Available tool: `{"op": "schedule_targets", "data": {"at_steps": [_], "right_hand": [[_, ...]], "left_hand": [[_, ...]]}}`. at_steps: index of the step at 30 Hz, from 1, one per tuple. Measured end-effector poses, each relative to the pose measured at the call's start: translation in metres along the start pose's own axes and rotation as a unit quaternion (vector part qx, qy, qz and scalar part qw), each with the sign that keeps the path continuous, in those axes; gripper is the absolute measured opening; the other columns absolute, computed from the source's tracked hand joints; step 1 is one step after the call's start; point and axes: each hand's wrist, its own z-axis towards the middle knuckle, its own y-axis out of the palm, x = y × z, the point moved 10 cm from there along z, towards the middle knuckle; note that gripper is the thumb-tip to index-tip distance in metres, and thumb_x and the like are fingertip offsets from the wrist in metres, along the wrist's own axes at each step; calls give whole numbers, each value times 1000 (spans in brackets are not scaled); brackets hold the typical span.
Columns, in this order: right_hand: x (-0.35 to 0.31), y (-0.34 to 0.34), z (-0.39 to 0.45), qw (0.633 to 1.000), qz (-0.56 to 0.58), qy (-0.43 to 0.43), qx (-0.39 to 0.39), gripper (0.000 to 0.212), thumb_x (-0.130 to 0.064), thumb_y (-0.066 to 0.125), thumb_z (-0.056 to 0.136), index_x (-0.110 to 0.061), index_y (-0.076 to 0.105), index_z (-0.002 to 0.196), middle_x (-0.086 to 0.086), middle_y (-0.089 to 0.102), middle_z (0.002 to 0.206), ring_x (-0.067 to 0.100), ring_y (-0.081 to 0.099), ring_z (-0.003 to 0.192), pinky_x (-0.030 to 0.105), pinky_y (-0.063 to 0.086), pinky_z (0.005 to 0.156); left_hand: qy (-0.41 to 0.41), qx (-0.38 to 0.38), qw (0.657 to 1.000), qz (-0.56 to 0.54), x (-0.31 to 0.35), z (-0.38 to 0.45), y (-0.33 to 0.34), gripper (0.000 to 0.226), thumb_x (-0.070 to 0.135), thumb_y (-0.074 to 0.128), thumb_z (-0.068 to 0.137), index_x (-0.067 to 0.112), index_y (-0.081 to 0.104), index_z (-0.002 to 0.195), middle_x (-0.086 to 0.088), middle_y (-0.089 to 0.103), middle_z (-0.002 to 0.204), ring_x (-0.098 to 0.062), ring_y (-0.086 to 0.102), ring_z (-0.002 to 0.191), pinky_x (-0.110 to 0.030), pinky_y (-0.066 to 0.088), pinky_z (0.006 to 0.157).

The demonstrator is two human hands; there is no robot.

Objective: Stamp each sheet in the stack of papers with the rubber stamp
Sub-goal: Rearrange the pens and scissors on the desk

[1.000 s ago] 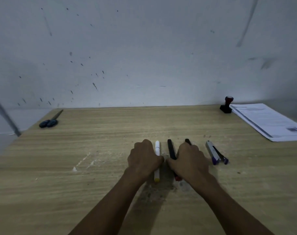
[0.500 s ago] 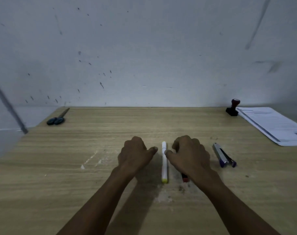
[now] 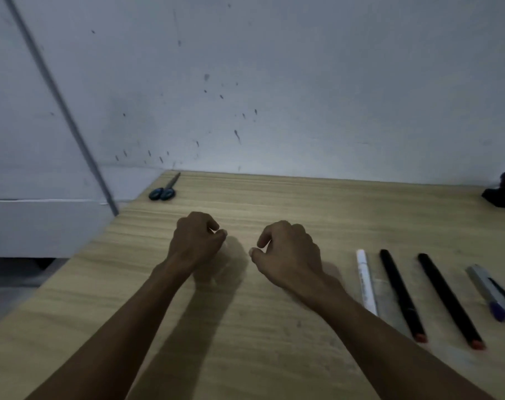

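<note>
Neither hand grips anything: the left hand and the right hand hover loosely curled over the pale wood-grain tabletop, fingers bent in but closed on nothing, a bare stretch of table between them.

The task's tool, a dark rubber stamp with a knobbed handle, stands at the far right edge of the view near the back of the table, well apart from both hands. By my reading the stamping has not begun — the stamp is untouched and no sheet lies in front of the person. Everything remains to do: reach the stamp, bring it to the papers, and mark each sheet.

To the right of the right hand lie a white marker, two black pens with red ends, and a grey and blue stapler, side by side. A pair of dark-handled scissors rests at the far left corner.

The stack of papers is not clearly in view — only a pale sliver beside the stamp might be its corner. The stamp itself is blurred and partly cut off by the frame.
</note>
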Motion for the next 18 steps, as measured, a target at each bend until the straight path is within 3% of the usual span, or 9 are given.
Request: {"op": "schedule_targets", "data": {"at_steps": [5, 12, 16, 18], "right_hand": [[-35, 41, 29, 999, 9, -36, -30, 23, -42, 67, 81, -26, 65, 97, -5, 65, 95, 18, 60, 95, 29, 38, 72], [-64, 77, 73, 997, 12, -64, -43, 23, -43, 68, 80, -25, 66, 95, -6, 67, 90, 16, 63, 89, 29, 48, 75], [-66, 86, 91, 997, 16, -66, -39, 24, -44, 68, 80, -25, 67, 94, -8, 67, 87, 14, 65, 84, 29, 51, 74], [-63, 88, 96, 997, 15, -63, -39, 25, -45, 68, 79, -25, 67, 95, -8, 68, 88, 15, 65, 86, 31, 52, 77]], "left_hand": [[-42, 30, 998, 33, -63, 38, -31, 29, 31, 70, 81, 12, 70, 103, -5, 69, 98, -20, 64, 91, -30, 49, 77], [-74, 69, 989, 106, -116, 115, -52, 43, 29, 66, 83, 5, 57, 118, -19, 53, 119, -37, 50, 113, -46, 45, 88], [-56, -4, 989, 140, -135, 157, -28, 62, 42, 58, 90, 13, 37, 140, -18, 40, 138, -40, 34, 129, -51, 35, 102], [-37, -48, 984, 168, -140, 169, -14, 63, 50, 48, 92, 23, 29, 146, -18, 42, 137, -41, 36, 128, -52, 35, 104]]}}
